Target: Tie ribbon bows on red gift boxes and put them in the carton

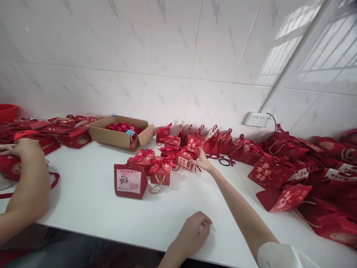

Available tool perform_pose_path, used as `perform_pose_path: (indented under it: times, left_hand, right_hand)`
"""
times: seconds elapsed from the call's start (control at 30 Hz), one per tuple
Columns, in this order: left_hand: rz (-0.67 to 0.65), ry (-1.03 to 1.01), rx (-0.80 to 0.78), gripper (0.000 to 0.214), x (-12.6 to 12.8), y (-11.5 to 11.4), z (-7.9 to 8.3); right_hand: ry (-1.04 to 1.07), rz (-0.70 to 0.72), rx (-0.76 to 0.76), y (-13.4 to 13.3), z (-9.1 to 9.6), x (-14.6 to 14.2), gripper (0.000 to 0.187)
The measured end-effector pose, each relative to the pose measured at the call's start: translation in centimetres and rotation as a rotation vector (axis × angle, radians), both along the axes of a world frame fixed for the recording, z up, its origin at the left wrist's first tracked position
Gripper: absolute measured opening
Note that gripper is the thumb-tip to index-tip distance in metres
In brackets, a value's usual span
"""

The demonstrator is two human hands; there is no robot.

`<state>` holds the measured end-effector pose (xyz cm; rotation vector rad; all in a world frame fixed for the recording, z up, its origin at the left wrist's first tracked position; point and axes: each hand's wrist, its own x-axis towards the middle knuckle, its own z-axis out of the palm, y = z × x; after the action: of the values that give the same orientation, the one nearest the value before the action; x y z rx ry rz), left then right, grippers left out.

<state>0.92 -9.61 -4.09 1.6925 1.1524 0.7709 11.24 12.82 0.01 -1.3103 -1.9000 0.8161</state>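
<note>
My right hand reaches to the middle of the table, its thumb and fingers around the right side of a small red gift box with a pale double-happiness label and a ribbon on top. On the table's front part rests my left hand, fingers curled in loosely with nothing seen in them. Left of the held box sit a red gift box with a rope loop and another beribboned box. A red box with a couple's picture stands in front of these.
Behind are a row of red pouches and a black ring. A cardboard box holds ribbon bows. Red boxes pile up at right and left. A co-worker's arm is at left. A power strip is on the wall.
</note>
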Motion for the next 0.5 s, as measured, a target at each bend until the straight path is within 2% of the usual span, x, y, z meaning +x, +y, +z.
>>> perform_pose_path:
  times: [0.1, 0.2, 0.27, 0.37, 0.5]
  left_hand:
    - [0.002, -0.026, -0.023, 0.023, 0.0, 0.1, -0.3]
    - [0.035, -0.099, -0.033, 0.022, -0.2, 0.1, -0.5]
    - [0.088, -0.169, 0.012, 0.021, -0.8, -0.2, -0.5]
    - [0.221, -0.330, 0.192, 0.024, -2.7, -1.0, 0.0]
    - [0.513, -0.511, 0.429, 0.032, -5.5, -1.1, 1.9]
  right_hand:
    - [0.025, 0.032, -0.045, 0.1, -0.1, -0.2, 0.104]
    - [0.052, 0.068, -0.058, -2.1, -0.1, 0.8, 0.104]
    - [0.064, 0.094, -0.075, -4.7, -0.1, 2.1, 0.105]
    - [0.087, 0.165, -0.139, -9.8, 0.2, 4.7, 0.102]
    - [0.078, 0.251, -0.198, -16.3, 0.4, 8.2, 0.098]
